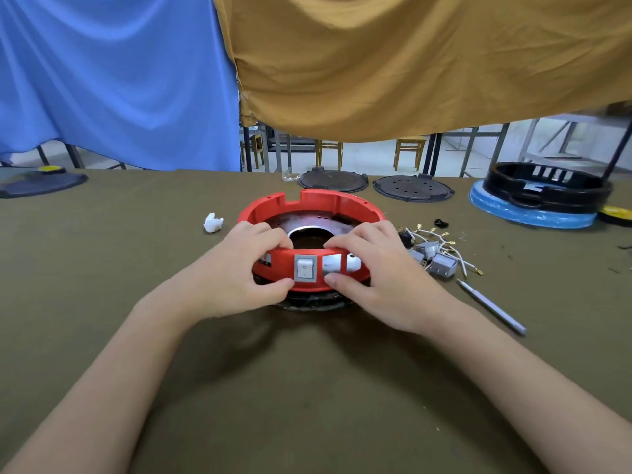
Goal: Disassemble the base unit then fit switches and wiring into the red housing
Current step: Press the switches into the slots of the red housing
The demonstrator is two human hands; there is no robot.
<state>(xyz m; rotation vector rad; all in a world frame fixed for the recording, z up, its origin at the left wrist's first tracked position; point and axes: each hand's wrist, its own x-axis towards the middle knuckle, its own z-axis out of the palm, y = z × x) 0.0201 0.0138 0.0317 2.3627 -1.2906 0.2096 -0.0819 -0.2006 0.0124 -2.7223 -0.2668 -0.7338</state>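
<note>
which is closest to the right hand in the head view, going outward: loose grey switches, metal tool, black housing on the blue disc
From the right hand:
1. loose grey switches, just right of the hand, tangled in white wires.
2. metal tool, lying further right, nearer the table's front.
3. black housing, far right at the table's back, on the blue disc.

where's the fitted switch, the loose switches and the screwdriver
fitted switch (305, 267), head view, on its white rocker in the red housing's front wall
loose switches (443, 264), head view, on the grey body of the nearest one
screwdriver (492, 307), head view, on the middle of its metal shaft
</note>
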